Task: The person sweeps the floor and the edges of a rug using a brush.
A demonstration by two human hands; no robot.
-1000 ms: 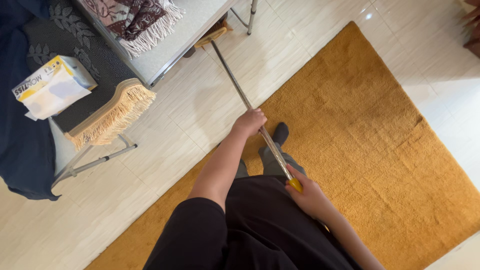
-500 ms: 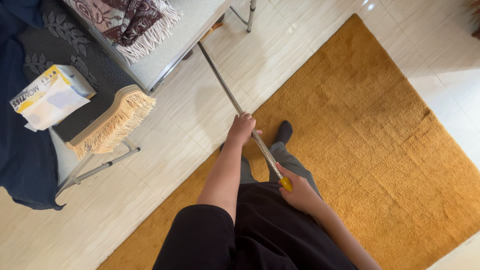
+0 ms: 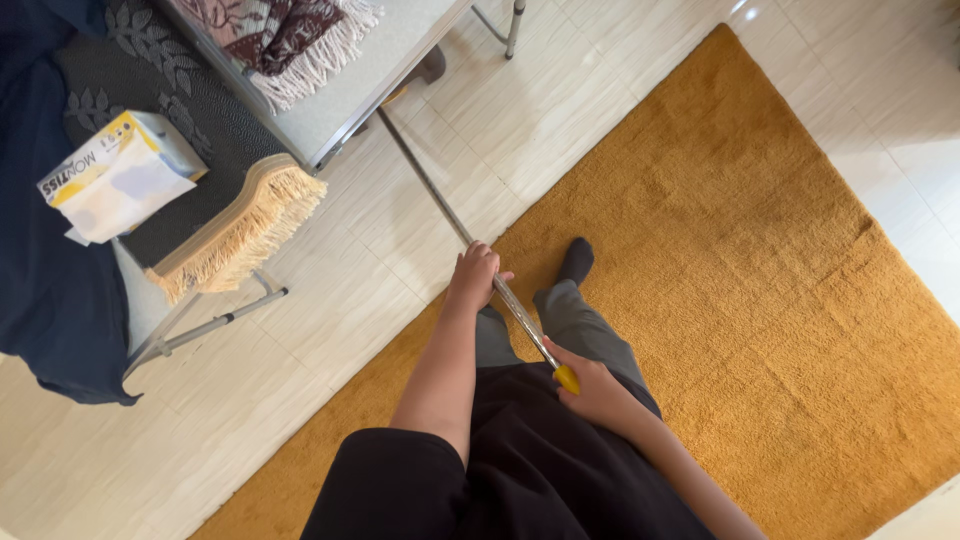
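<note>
Both hands were wrapped around the long metal pole (image 3: 440, 200): left hand (image 3: 472, 278) gripped mid-shaft, right hand (image 3: 590, 390) held the yellow end, over the mustard rug (image 3: 760, 250).

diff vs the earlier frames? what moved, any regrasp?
The long pole slid further under the table: its wooden head, in the open a second ago, is now hidden beneath the edge. The left hand and right hand pushed forward with it, no regrasp. The tissue box and mustard rug stayed put.
</note>
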